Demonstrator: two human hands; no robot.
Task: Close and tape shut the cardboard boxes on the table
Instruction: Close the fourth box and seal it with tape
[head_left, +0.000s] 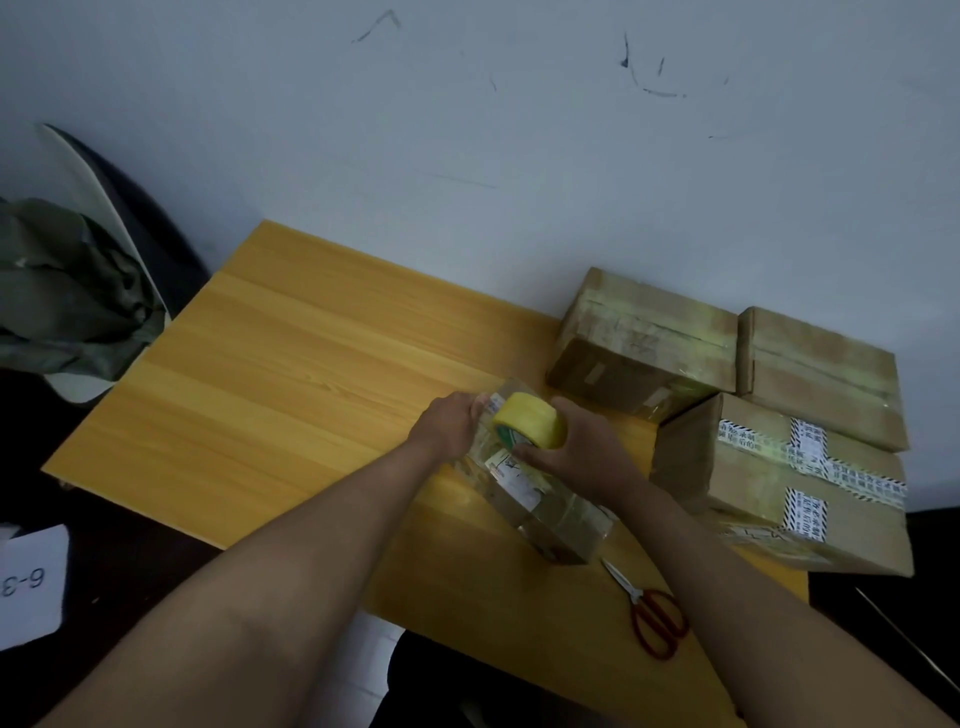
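Your right hand (576, 452) grips the yellow tape roll (530, 421) on top of the small box (550, 514) near the table (291, 364) middle, while your left hand (452, 421) holds its far end. Three boxes (644, 338) at the right look already taped; I judge this one is the last, with the scissors (649, 608) ready beside it.

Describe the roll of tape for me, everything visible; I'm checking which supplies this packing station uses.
The roll of tape is a wide ring of glossy yellowish packing tape, seemingly on a core with green printing. It stands tilted on edge atop the small tape-covered cardboard box near the wooden table's front edge. The right hand grips it from the right side, while the left hand holds the box's far end beside it. Whether a strip is pulled out cannot be told.
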